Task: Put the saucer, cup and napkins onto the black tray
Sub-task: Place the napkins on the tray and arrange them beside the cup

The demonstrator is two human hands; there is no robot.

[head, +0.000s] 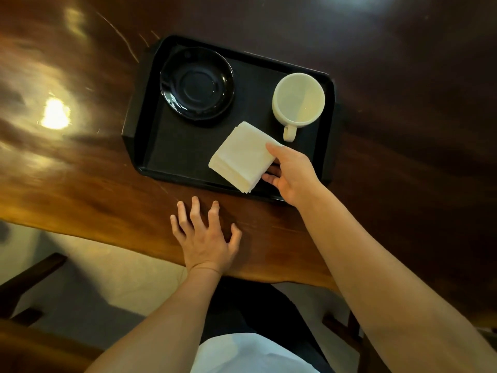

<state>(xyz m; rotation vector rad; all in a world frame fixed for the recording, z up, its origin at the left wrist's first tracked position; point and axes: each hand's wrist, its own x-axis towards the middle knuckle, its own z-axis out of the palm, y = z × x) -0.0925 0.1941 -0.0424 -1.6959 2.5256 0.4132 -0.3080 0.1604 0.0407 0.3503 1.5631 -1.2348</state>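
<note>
Landmark: black tray point(139, 114), resting on the dark wooden table point(80, 162).

Item 1. Saucer point(196, 84): black, glossy, lying flat in the tray's far-left quarter, wholly inside the rim. Placed.

Item 2. Cup point(298, 98): cream, upright, mouth open to the camera, in the tray's far-right quarter; its handle points toward the tray's near edge. Apart from the saucer. Placed.

Item 3. Napkins point(240, 154): white stack, turned diamond-wise to the tray's sides, over the near-right part of the tray floor. One corner overhangs the near rim. Whether the stack lies flat or is held slightly lifted cannot be told.

Item 4. Right hand point(294, 175): at the tray's near-right corner, pinched on the stack's right-hand corner, thumb on top and fingers beneath.

Item 5. Left hand point(205, 236): on the table just short of the tray's near edge, fingers spread wide, holding nothing.

Governing relation: the stack lies to the left of and beyond the right hand, toward the tray's centre, its long diagonal running from the near rim up toward the gap between saucer and cup. The right hand is the nearer and already has hold. Judgement: a short push along that diagonal should bring the overhanging corner inside the rim before letting go; this appears to be the last step outstanding.
</note>
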